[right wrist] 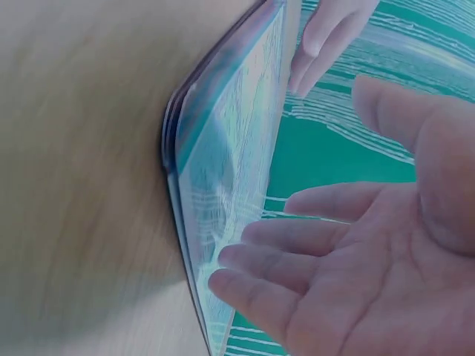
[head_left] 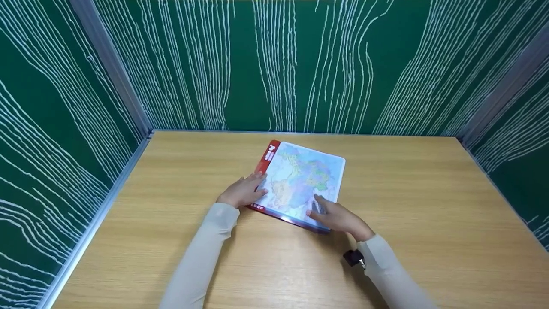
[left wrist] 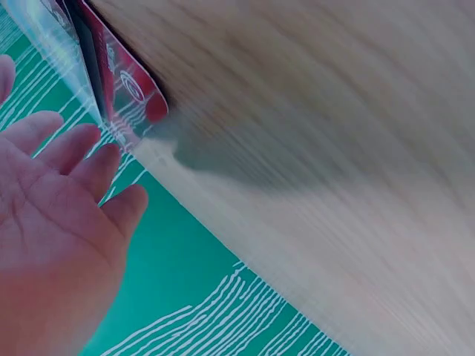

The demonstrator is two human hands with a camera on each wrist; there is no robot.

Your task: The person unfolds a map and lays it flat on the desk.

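A flat, glossy map board [head_left: 296,180] with a red strip along its left side lies slightly turned on the table. My left hand [head_left: 242,190] is at its left edge, fingers spread over the red strip and thumb over the map. In the left wrist view, the red rounded corner of the map board [left wrist: 145,96] shows beyond the fingers of that hand [left wrist: 59,222]. My right hand [head_left: 341,218] reaches over the lower right part of the map. Its fingers [right wrist: 274,267] are fairly straight and close to the shiny surface in the right wrist view.
A wooden table [head_left: 180,171] spreads around the board. Green panels [head_left: 244,64] with white wavy lines stand at the back and both sides, joined by grey posts [head_left: 116,64]. A small black device [head_left: 353,257] hangs at the right wrist.
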